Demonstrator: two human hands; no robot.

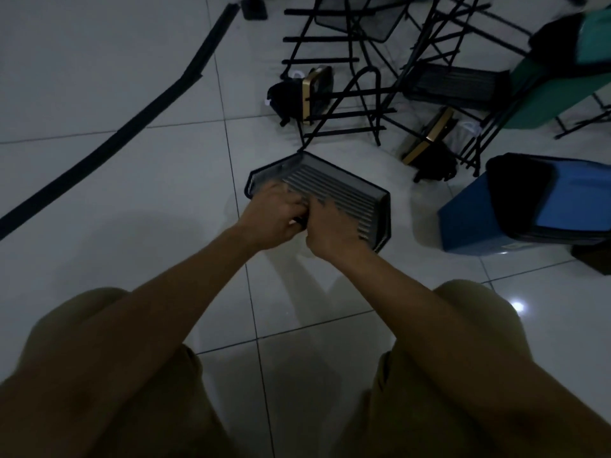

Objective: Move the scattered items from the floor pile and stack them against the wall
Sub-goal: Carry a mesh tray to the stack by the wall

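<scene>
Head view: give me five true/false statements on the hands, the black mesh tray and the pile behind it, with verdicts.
1. Both hands are on the black wire-mesh tray. True: the left hand and the right hand meet at its near edge.
2. The tray lies flat on the white tiled floor. False: it is tilted, raised at the near edge.
3. A blue plastic bin lies tipped on its side to the right of the tray. True.
4. The black metal rack frames stand stacked neatly. False: they lie tangled in a pile beyond the tray.
5. A black strip runs across the floor to the right of the tray. False: it runs diagonally to the tray's left.
</scene>
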